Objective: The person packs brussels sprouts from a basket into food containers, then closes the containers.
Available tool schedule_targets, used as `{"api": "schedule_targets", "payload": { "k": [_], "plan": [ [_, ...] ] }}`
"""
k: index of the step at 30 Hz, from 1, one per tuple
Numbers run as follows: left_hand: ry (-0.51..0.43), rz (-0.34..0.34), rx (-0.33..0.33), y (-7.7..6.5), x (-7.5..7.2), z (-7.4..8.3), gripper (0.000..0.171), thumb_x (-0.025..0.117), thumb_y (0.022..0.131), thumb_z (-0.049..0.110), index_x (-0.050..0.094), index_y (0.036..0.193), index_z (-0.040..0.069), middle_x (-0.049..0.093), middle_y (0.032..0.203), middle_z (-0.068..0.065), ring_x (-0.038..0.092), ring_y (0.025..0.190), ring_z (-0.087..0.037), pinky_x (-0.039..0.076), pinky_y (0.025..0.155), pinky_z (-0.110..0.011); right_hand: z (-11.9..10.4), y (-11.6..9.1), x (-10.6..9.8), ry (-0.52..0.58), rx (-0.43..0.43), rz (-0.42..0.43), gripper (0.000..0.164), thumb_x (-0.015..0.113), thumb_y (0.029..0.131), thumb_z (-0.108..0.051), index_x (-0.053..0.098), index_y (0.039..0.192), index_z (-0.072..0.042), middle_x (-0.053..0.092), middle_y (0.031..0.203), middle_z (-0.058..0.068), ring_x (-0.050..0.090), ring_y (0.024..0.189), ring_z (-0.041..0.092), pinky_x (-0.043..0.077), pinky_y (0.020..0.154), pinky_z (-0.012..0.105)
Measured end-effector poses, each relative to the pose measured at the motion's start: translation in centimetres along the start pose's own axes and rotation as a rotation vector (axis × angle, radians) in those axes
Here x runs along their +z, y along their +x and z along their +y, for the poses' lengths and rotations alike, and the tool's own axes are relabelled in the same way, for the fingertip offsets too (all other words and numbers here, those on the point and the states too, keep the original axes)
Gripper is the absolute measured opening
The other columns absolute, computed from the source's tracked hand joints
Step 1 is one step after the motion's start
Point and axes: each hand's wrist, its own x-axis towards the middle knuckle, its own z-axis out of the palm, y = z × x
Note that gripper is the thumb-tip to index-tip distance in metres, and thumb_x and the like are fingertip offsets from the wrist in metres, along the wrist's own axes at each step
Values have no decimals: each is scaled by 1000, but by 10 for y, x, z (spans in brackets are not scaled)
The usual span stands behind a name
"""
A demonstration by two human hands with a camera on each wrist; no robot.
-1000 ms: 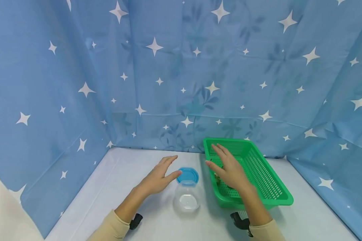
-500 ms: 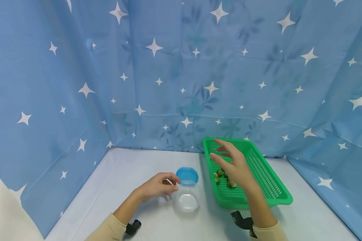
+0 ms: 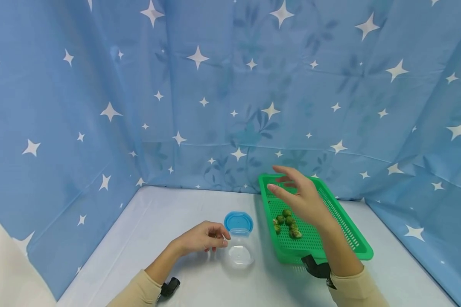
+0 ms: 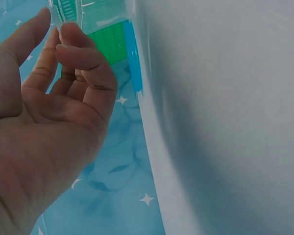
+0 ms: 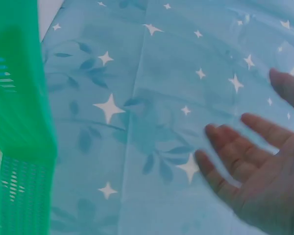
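My left hand [image 3: 203, 236] is at the left rim of a clear plastic container [image 3: 240, 256], which stands on the white table. In the left wrist view, thumb and curled forefinger pinch the container's rim [image 4: 66, 12]. Behind the container lies a blue lid [image 3: 238, 221]. Fingers spread and bare, my right hand [image 3: 305, 198] hovers over the green basket [image 3: 363, 251]. Several Brussels sprouts [image 3: 290, 220] lie in the left part of that basket. The right wrist view shows the right palm and fingers [image 5: 225, 147] holding nothing, apart from the basket wall.
The basket's tall slotted walls rise to the right of the container. Blue curtain [image 3: 215, 85] with white stars hangs behind and beside the white table [image 3: 138, 238]. Each wrist wears a black camera mount [image 3: 170, 287].
My left hand has come down to the container's rim, its fingers curling in. The right hand has risen and drawn slightly right, uncovering the sprouts in the basket.
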Motion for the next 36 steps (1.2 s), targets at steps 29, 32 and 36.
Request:
{"api": "schedule_targets", "payload": {
  "k": [29,32,36],
  "plan": [
    [-45,4,9,2,4,2,31,73,98,13,67,121,-6,63,85,-1,55,74,-12,49,71,-30,80,55,-9,-85,168,-122,61,62,104,-46,49,155,-16,53,153,15,61,126,36,54,95,56],
    [-44,4,12,2,4,0,31,73,98,13,67,121,-6,63,85,-1,55,74,-13,49,71,-30,90,57,-10,-87,190,-123,62,61,105,-46,47,156,-15,52,153,17,59,128,39,54,96,57],
    [-49,4,14,2,5,1,31,73,98,13,67,121,-6,63,86,-1,55,75,-13,49,71,-30,102,57,-10,-88,199,-120,61,61,105,-44,47,155,-12,52,151,21,59,128,42,54,96,57]
  ]
}}
